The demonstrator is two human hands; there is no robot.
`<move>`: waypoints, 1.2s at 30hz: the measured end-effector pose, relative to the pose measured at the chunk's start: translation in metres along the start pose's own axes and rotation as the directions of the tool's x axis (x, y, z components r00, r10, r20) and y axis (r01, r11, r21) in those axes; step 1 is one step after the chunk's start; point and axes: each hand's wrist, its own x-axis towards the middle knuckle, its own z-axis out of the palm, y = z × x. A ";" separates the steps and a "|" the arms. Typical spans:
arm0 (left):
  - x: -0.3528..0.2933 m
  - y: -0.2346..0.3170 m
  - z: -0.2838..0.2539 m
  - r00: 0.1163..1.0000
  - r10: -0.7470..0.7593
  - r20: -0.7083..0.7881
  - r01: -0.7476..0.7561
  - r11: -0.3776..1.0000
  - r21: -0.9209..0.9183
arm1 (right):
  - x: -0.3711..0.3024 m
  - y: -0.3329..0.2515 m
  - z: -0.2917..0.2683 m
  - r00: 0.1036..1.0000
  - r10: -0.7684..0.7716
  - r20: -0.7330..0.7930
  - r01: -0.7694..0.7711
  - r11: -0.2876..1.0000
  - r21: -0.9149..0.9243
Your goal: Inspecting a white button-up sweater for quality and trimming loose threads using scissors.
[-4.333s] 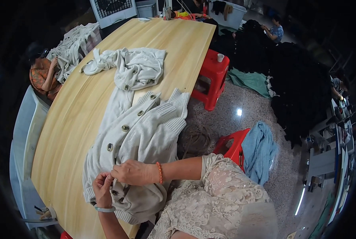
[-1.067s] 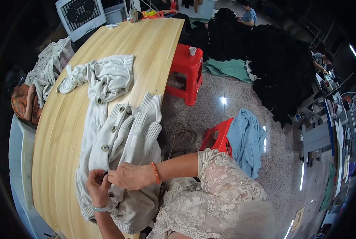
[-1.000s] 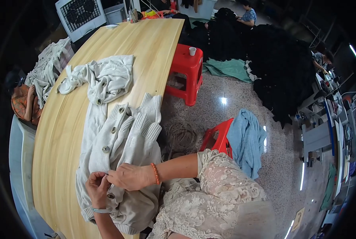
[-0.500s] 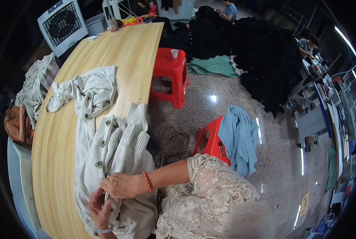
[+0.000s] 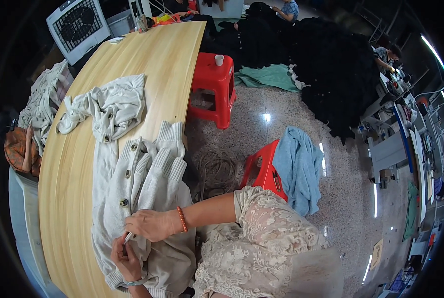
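A cream knit cardigan [image 5: 110,198] lies on the wooden table [image 5: 65,208] and hangs over its right edge. Dark buttons run down its front band, and both ribbed cuffs lie folded across it. My right hand [image 5: 152,224], with an orange bead bracelet above it, pinches the button band from above. Just below, my left hand [image 5: 126,258] grips the same band edge between thumb and fingers. Whatever button lies between my fingertips is hidden. Farther up the table rests a second cream knit garment [image 5: 117,107], bunched up.
Right of the table stand a red stool [image 5: 217,82] with a white cup [image 5: 219,60] and another red stool [image 5: 264,166] draped with a light-blue garment [image 5: 299,169]. Black garments [image 5: 326,74] are heaped on the floor beyond. An air cooler [image 5: 78,30] stands at the back left. Other people work farther off.
My left hand has risen slightly, its fingers now closed on the band close under my right hand. The right hand has shifted a little upward, still pinching the cardigan.
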 end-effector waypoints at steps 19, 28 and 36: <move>-0.018 0.013 -0.015 0.999 -0.023 0.043 0.027 0.994 -0.110 | 0.005 -0.022 -0.026 0.991 -0.071 0.116 0.031 0.947 0.320; -0.036 0.008 -0.039 0.975 -0.180 -0.126 0.219 0.856 0.469 | -0.014 -0.011 -0.043 0.929 0.102 0.355 -0.067 0.992 -0.109; -0.005 0.035 0.014 0.986 0.045 -0.163 -0.016 0.985 0.174 | -0.032 -0.006 -0.035 0.978 0.168 0.121 -0.138 0.965 -0.221</move>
